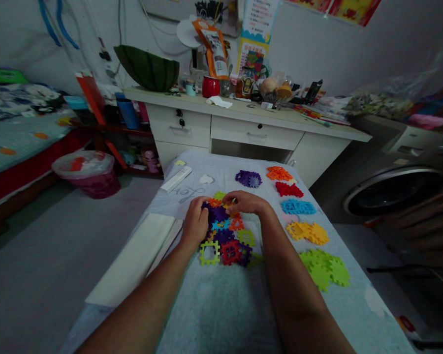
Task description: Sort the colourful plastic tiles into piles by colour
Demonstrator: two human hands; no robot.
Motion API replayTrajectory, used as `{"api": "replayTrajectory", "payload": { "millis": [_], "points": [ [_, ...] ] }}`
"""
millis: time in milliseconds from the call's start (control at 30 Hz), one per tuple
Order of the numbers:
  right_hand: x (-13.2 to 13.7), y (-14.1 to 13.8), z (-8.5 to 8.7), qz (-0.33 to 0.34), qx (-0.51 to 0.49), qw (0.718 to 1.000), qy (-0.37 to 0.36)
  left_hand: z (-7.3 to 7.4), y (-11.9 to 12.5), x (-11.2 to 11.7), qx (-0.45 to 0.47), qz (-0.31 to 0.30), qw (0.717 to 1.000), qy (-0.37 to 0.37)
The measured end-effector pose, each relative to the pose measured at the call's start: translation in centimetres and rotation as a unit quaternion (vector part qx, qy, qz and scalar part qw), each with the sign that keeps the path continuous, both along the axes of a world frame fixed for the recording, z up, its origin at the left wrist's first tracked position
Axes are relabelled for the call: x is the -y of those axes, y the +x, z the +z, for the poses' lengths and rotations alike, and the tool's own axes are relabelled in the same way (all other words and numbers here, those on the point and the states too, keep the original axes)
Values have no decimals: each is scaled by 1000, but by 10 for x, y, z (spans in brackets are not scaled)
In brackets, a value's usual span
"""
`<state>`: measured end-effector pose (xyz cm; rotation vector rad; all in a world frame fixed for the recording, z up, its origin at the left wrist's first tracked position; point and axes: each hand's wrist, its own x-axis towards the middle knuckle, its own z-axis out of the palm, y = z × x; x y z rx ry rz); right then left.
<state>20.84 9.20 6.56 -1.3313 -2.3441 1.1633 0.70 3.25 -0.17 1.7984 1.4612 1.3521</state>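
Note:
A mixed pile of plastic interlocking tiles with notched edges [224,237] lies on the cloth-covered table in front of me, in purple, red, orange, blue, yellow and lime green. My left hand [197,220] is at the pile's far left side, its fingers curled against a purple tile [218,213]. Over the far right of the pile, my right hand [245,201] bends its thumb and fingers together by the same purple tile; what they pinch, if anything, is hidden. A lime green frame tile [209,252] lies at the near left of the pile.
Sorted heaps run along the right: purple [248,179], orange [279,173], red [289,190], blue [298,207], yellow [307,232] and lime green tiles [325,268]. A long white box [133,260] lies at the left edge. Behind stands a cluttered desk [256,132].

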Motion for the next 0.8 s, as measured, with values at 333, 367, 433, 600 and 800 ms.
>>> {"api": "replayTrajectory", "payload": {
  "millis": [333, 367, 433, 600, 800],
  "points": [
    [10, -17, 3, -40, 74, 996, -14, 1, -2, 0, 2, 20, 1000, -9],
    [9, -16, 2, -45, 49, 997, -35, 1, -2, 0, 0, 22, 1000, -6],
    [8, -12, 0, -49, -7, 996, -69, 1, -3, -1, -4, 25, 1000, -1],
    [6, 1, -3, -46, -150, 978, -138, 1, -3, -1, -13, 30, 999, 0],
    [-1, 24, -8, -220, -245, 943, -57, 2, -2, 1, -14, 22, 1000, -7]
  ]
}}
